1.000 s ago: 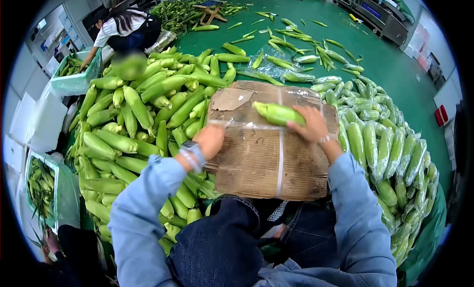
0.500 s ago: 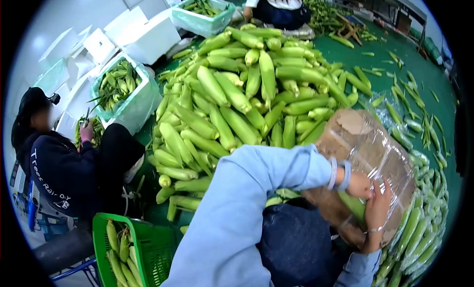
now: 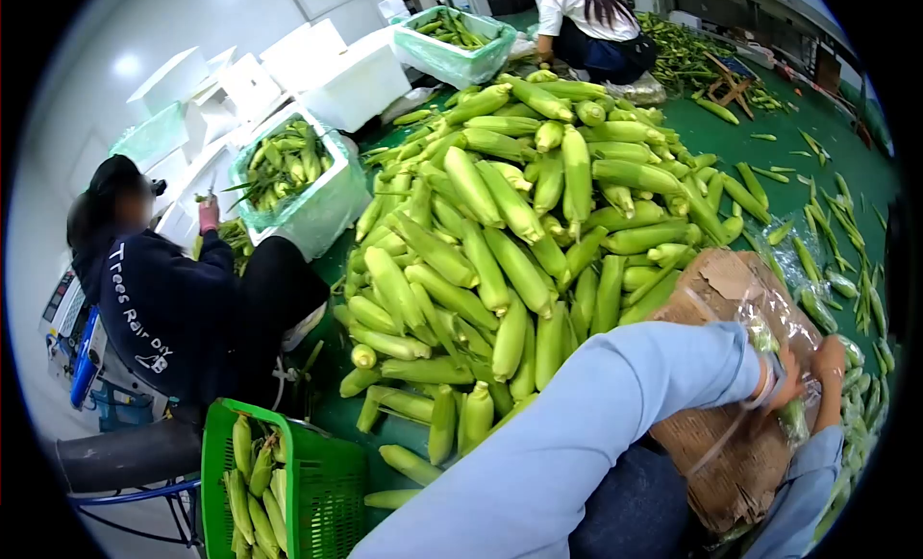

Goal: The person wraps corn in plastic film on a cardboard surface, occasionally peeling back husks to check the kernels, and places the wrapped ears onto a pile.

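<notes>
My left hand (image 3: 785,376), with bands at the wrist, is closed around a green corn cob (image 3: 794,422) over the cardboard (image 3: 716,444). Clear plastic film (image 3: 803,330) lies around the cob and over the cardboard's upper right part. Just right of it, my right hand (image 3: 827,361) has its fingers closed at the film's edge; what exactly they pinch is too small to tell. A large heap of husked-green corn (image 3: 519,251) rises to the left of the cardboard. Wrapped cobs (image 3: 865,405) lie along its right side.
A green basket of corn (image 3: 332,482) stands at lower left. One person (image 3: 154,290) sits at left beside a lined white box (image 3: 332,208); another (image 3: 596,35) crouches behind the heap, near a second lined box (image 3: 461,64). Loose husks (image 3: 846,213) litter the right floor.
The view has shifted, so the heap appears farther right and lower. More cardboard is bare, and the film is now gathered around the cob. My hands are farther to the right.
</notes>
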The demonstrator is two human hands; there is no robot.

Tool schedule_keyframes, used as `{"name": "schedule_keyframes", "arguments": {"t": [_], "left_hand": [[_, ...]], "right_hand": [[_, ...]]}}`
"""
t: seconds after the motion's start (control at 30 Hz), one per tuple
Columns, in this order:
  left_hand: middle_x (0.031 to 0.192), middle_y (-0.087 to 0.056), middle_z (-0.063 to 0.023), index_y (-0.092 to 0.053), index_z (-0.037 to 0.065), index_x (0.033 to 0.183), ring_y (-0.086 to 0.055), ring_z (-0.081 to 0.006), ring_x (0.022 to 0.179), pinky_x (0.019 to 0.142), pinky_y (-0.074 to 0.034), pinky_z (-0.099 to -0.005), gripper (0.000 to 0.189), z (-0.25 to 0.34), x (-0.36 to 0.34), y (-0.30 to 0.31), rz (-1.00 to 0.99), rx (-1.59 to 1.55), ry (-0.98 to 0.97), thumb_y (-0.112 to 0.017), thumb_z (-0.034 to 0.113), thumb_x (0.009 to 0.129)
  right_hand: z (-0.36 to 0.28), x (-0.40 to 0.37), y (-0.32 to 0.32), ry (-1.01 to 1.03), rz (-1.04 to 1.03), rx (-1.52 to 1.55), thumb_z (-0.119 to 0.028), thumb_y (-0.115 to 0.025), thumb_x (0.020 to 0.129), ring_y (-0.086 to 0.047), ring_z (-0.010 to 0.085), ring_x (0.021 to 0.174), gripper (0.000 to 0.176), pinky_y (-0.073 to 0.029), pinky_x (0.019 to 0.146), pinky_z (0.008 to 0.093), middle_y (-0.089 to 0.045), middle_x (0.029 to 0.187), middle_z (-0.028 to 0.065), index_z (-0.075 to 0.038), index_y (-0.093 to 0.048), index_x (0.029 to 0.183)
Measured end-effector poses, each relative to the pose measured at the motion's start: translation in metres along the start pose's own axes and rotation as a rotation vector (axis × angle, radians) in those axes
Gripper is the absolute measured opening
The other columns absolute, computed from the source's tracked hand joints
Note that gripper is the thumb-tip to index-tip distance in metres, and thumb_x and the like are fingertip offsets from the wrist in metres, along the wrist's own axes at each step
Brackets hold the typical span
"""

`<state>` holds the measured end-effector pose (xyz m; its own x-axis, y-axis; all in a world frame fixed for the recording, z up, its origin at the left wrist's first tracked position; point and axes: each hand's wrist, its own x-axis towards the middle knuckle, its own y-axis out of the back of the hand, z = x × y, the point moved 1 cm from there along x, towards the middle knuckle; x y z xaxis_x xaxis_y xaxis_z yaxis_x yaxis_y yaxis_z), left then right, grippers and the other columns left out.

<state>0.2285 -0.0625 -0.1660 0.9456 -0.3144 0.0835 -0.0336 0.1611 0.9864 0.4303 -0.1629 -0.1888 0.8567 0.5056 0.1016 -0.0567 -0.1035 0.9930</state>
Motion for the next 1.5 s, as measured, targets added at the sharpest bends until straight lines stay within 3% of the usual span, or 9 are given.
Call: {"name": "schedule_keyframes", "arguments": {"t": [0.23,0.63,0.7,0.83,0.93,1.03,1.2,1.33,1.5], "left_hand": [[0.107,-0.061,-0.0157,-0.066,0.006,0.1,-0.058,-0.0289,0.1,0.084,-0.044,-0.0415,0.075,-0.019,0.021,0.033,-0.38,-0.045,-0.139,-0.079,0.054,0.044],[0.116,-0.057,-0.0155,-0.048,0.004,0.123,-0.055,-0.0262,0.102,0.09,-0.041,-0.0381,0.079,-0.036,-0.157,0.088,-1.148,-0.536,-0.464,-0.078,0.041,0.06],[0.111,-0.056,-0.0216,-0.041,0.0,0.127,-0.062,-0.0285,0.087,0.073,-0.053,-0.0409,0.069,-0.062,-0.211,0.092,-0.982,-1.459,0.506,-0.065,0.04,0.077],[0.086,-0.062,-0.0145,-0.053,0.002,0.109,-0.062,-0.0278,0.072,0.065,-0.053,-0.0383,0.058,-0.077,-0.233,0.089,0.11,-2.088,0.703,-0.055,0.053,0.081],[0.084,-0.062,-0.0087,-0.056,0.008,0.102,-0.061,-0.0223,0.074,0.069,-0.052,-0.0365,0.051,-0.074,-0.211,0.079,0.626,-2.143,0.586,-0.054,0.054,0.081],[0.08,-0.06,-0.0079,-0.055,0.007,0.098,-0.059,-0.0221,0.071,0.066,-0.05,-0.0345,0.046,-0.039,-0.188,0.075,1.006,-2.184,0.557,-0.05,0.051,0.085],[0.084,-0.058,-0.0108,-0.052,0.004,0.1,-0.058,-0.0219,0.072,0.063,-0.049,-0.0344,0.053,0.001,-0.203,0.076,0.867,-2.188,0.302,-0.034,0.052,0.09],[0.085,-0.057,-0.0097,-0.048,0.002,0.11,-0.057,-0.0193,0.073,0.065,-0.048,-0.0311,0.044,0.013,-0.214,0.079,1.069,-1.724,0.373,-0.046,0.042,0.09],[0.092,-0.055,-0.0081,-0.038,0.002,0.121,-0.052,-0.013,0.076,0.068,-0.045,-0.0264,0.062,-0.008,-0.22,0.114,1.627,-0.811,0.487,-0.074,0.013,0.072]], "right_hand": [[-0.025,-0.024,0.027,-0.174,-0.351,0.045,-0.003,-0.072,0.062,-0.066,0.0286,0.072,0.019,-0.053,0.062,0.0403,-0.065,0.076,0.0174,0.004,-0.062,0.076],[-0.047,-0.095,0.043,0.137,-0.266,0.155,-0.038,-0.058,0.077,-0.054,0.0378,0.085,0.039,-0.043,0.077,0.0452,-0.058,0.09,0.0226,0.001,-0.057,0.085],[-0.039,-0.12,0.043,0.23,-0.119,0.277,-0.036,-0.063,0.076,-0.052,0.0358,0.096,0.039,-0.042,0.08,0.0427,-0.058,0.098,0.0213,-0.001,-0.056,0.093],[-0.058,-0.176,0.04,0.49,0.233,0.347,-0.038,-0.062,0.078,-0.05,0.0337,0.107,0.049,-0.04,0.09,0.0387,-0.056,0.107,0.0205,-0.003,-0.053,0.11],[-0.147,-0.224,0.114,0.301,-0.437,0.417,-0.055,-0.055,0.079,-0.054,0.0385,0.1,0.067,-0.042,0.09,0.041,-0.057,0.106,0.0233,0.0,-0.049,0.117],[-0.211,-0.25,0.091,0.457,-0.209,0.794,-0.063,-0.05,0.078,-0.058,0.0395,0.092,0.073,-0.045,0.084,0.0414,-0.058,0.1,0.0252,0.0,-0.048,0.116],[-0.228,-0.266,0.086,-0.019,-1.199,2.037,-0.022,-0.067,0.08,-0.064,0.0264,0.083,0.061,-0.056,0.052,0.0288,-0.053,0.112,0.0138,-0.009,-0.033,0.129],[-0.223,-0.277,0.084,0.066,-1.22,1.789,-0.026,-0.069,0.078,-0.065,0.02,0.07,0.051,-0.05,0.044,0.0259,-0.061,0.092,0.0096,-0.006,-0.042,0.117],[-0.223,-0.305,0.102,0.241,0.074,0.76,-0.033,-0.073,0.069,-0.062,0.0227,0.06,0.048,-0.049,0.05,0.0303,-0.06,0.083,0.0149,-0.005,-0.048,0.099]]}}
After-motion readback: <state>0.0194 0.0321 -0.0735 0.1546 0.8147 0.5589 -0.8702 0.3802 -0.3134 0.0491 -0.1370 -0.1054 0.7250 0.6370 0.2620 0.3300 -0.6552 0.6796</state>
